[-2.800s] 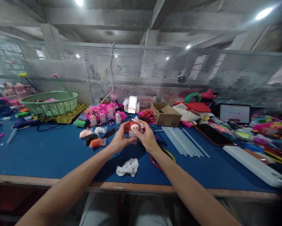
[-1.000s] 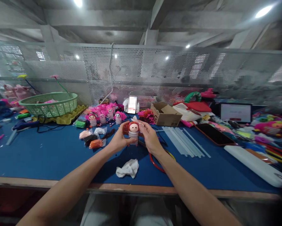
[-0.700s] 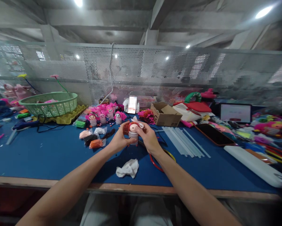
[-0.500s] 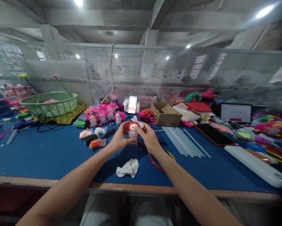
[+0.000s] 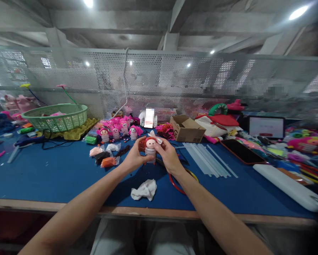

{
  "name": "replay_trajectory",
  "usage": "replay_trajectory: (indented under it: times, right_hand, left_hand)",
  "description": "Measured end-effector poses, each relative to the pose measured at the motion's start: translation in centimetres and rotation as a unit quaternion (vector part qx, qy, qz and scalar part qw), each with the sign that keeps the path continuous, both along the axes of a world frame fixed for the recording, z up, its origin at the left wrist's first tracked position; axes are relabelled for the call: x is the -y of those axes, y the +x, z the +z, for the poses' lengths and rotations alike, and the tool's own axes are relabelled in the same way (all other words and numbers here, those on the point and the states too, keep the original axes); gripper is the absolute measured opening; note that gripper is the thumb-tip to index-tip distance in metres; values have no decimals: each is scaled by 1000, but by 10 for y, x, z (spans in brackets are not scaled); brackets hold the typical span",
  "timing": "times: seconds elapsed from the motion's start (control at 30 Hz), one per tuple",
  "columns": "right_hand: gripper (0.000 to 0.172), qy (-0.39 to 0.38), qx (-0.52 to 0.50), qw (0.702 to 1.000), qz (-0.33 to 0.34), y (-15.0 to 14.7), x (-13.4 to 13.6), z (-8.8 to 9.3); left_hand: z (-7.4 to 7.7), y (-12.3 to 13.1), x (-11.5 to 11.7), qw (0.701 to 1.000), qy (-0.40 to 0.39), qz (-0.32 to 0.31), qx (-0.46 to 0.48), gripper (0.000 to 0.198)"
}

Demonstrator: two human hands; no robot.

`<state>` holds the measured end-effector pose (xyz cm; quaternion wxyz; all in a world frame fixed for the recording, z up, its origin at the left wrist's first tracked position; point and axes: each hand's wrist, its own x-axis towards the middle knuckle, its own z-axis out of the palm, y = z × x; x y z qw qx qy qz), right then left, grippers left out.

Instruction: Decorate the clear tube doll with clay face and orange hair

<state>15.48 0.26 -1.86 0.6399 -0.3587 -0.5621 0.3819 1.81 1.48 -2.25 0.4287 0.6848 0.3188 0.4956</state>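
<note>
A small doll (image 5: 150, 147) with red hair, a pale face and a white bow is held up above the blue table (image 5: 55, 173). My left hand (image 5: 134, 157) wraps its fingers round the doll's left side. My right hand (image 5: 169, 155) pinches the doll near its head and bow from the right. Behind them stands a row of finished dolls with pink hair (image 5: 115, 131). A crumpled white tissue (image 5: 144, 189) lies on the table just below my hands.
A green basket (image 5: 56, 116) sits at the back left on a yellow tray. Small bags of coloured clay (image 5: 106, 156), an open cardboard box (image 5: 187, 129), clear glue sticks (image 5: 206, 159), a red ring (image 5: 179, 184), a dark phone (image 5: 240, 151) and a tablet (image 5: 265, 127) lie about.
The doll has stayed between both hands at nearly the same spot. My right fingers have shifted slightly on its head and bow; the doll turned a little.
</note>
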Motion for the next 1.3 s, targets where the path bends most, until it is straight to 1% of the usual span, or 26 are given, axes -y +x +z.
replay_trajectory:
  times: [0.1,0.27,0.57,0.87,1.2,1.3]
  right_hand:
    - [38,-4,4,1000,-2,-1,1,1]
    - [46,3,36,999,-38,-4,4,3]
    - [41,8,68,995,-72,-6,7,5]
    - [42,-5,59,996,-66,-7,8,5]
    - [40,4,78,994,-83,-8,9,7]
    - [44,10,75,995,-62,-7,9,5]
  left_hand:
    - [1,1,1,1000,3,4,-8,74]
    - [3,3,5,999,21,16,-25,73]
    - [3,6,9,999,22,22,-41,72]
    - [3,5,9,998,32,27,-44,71]
    - [0,5,7,999,28,19,-28,74]
    - [2,4,6,999,29,21,-21,74]
